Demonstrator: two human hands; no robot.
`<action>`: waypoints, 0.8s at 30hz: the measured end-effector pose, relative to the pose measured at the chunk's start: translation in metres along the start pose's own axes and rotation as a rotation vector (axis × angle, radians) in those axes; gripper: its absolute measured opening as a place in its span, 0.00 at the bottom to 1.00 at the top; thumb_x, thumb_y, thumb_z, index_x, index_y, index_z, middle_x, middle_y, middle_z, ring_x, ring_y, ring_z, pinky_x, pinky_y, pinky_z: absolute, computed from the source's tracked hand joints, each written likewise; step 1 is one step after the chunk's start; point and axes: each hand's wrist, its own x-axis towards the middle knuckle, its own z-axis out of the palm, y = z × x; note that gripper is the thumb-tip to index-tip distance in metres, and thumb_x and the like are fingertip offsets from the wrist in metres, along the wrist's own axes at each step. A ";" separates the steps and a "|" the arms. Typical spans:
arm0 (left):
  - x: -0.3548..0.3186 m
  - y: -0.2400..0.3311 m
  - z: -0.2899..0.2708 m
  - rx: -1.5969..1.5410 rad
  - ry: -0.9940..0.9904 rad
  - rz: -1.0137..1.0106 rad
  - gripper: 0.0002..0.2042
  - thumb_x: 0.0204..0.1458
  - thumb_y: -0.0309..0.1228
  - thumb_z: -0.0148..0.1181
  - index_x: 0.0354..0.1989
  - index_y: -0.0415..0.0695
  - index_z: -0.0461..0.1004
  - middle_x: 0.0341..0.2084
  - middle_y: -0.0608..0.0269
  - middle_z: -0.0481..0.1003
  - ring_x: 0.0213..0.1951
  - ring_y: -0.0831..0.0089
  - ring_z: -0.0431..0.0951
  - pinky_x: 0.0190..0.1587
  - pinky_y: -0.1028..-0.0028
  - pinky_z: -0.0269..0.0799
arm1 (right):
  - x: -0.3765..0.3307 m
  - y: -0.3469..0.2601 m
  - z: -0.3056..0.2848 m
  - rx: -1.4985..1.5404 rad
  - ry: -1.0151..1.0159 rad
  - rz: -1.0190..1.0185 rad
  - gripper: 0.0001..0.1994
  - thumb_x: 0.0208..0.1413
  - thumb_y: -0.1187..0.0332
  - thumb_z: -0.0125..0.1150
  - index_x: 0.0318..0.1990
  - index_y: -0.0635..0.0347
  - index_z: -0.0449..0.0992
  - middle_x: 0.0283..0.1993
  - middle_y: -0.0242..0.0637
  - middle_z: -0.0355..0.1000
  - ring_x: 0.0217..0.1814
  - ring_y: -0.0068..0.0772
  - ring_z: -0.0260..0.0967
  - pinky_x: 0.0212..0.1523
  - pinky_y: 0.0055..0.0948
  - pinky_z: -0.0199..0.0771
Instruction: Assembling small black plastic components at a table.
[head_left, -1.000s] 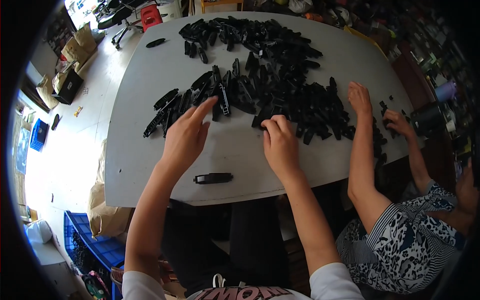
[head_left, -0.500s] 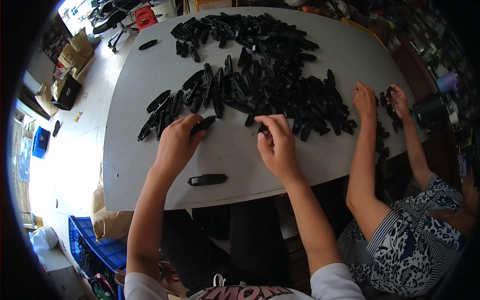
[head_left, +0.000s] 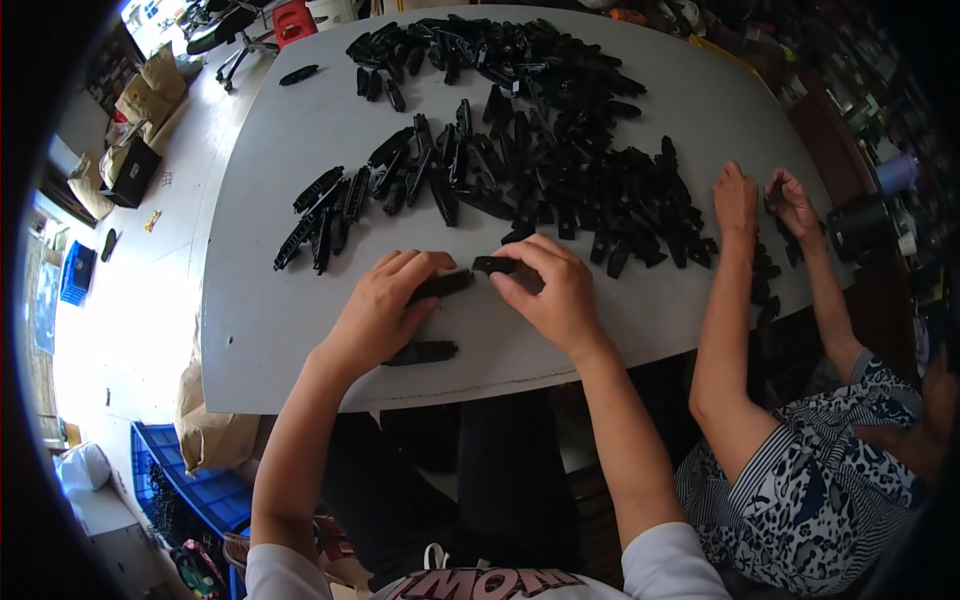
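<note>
My left hand [head_left: 385, 305] is closed around a long black plastic part [head_left: 443, 285], which points toward my other hand. Between the thumb and fingers of my right hand [head_left: 552, 292] is a smaller black plastic piece [head_left: 493, 265]. The two parts face each other with a narrow gap between them. Below my left hand, another long black part [head_left: 424, 352] lies on the table near the front edge, its left end partly hidden by the hand. Beyond both hands spreads a large pile of similar black parts [head_left: 490, 165].
The pale table [head_left: 270, 330] has a curved outline. A co-worker's hands [head_left: 738, 200] handle dark pieces at the right side. One lone black part [head_left: 299, 75] lies at the far left. Blue crates [head_left: 190, 465] and a brown paper bag [head_left: 215, 420] stand on the floor at left.
My left hand has come nearer and to the right with its long part. My right hand has drawn slightly back and left, and the piece in its fingers now shows clearly.
</note>
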 end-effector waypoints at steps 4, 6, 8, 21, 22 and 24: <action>0.000 -0.011 0.003 -0.248 -0.036 -0.046 0.16 0.44 0.14 0.62 0.42 0.40 0.74 0.40 0.58 0.73 0.45 0.64 0.76 0.45 0.69 0.75 | 0.001 0.003 0.001 0.013 -0.040 -0.108 0.14 0.43 0.73 0.71 0.40 0.57 0.81 0.37 0.31 0.75 0.36 0.33 0.72 0.37 0.29 0.74; 0.000 -0.016 0.004 -0.322 -0.058 -0.075 0.17 0.42 0.12 0.62 0.42 0.39 0.73 0.41 0.58 0.72 0.46 0.66 0.76 0.47 0.70 0.76 | 0.000 0.004 0.001 -0.031 -0.053 -0.161 0.14 0.42 0.72 0.72 0.40 0.56 0.82 0.37 0.31 0.76 0.37 0.33 0.72 0.37 0.28 0.73; -0.001 -0.021 0.004 -0.433 -0.039 -0.077 0.16 0.42 0.12 0.63 0.41 0.37 0.73 0.43 0.58 0.72 0.46 0.66 0.77 0.49 0.70 0.76 | -0.001 0.005 0.001 0.093 -0.040 -0.085 0.15 0.40 0.72 0.73 0.40 0.56 0.82 0.36 0.31 0.76 0.38 0.32 0.72 0.38 0.28 0.73; 0.003 -0.026 0.010 -0.563 -0.076 -0.164 0.12 0.39 0.10 0.65 0.32 0.35 0.72 0.44 0.59 0.71 0.45 0.73 0.75 0.49 0.75 0.75 | 0.005 0.000 0.014 0.120 -0.193 -0.130 0.13 0.38 0.72 0.75 0.34 0.60 0.83 0.34 0.34 0.73 0.38 0.31 0.70 0.39 0.28 0.72; 0.003 -0.026 0.009 -0.559 -0.074 -0.160 0.12 0.39 0.10 0.65 0.32 0.35 0.72 0.44 0.59 0.71 0.45 0.73 0.75 0.49 0.75 0.75 | 0.005 0.000 0.016 0.119 -0.189 -0.135 0.13 0.38 0.72 0.75 0.34 0.60 0.83 0.34 0.34 0.73 0.38 0.31 0.70 0.39 0.28 0.72; 0.000 -0.026 0.009 -0.511 -0.061 -0.123 0.10 0.42 0.13 0.65 0.33 0.35 0.72 0.43 0.60 0.72 0.44 0.74 0.75 0.46 0.74 0.75 | 0.002 0.001 0.019 0.130 -0.138 -0.140 0.13 0.39 0.74 0.74 0.36 0.60 0.82 0.37 0.34 0.71 0.37 0.32 0.70 0.38 0.27 0.72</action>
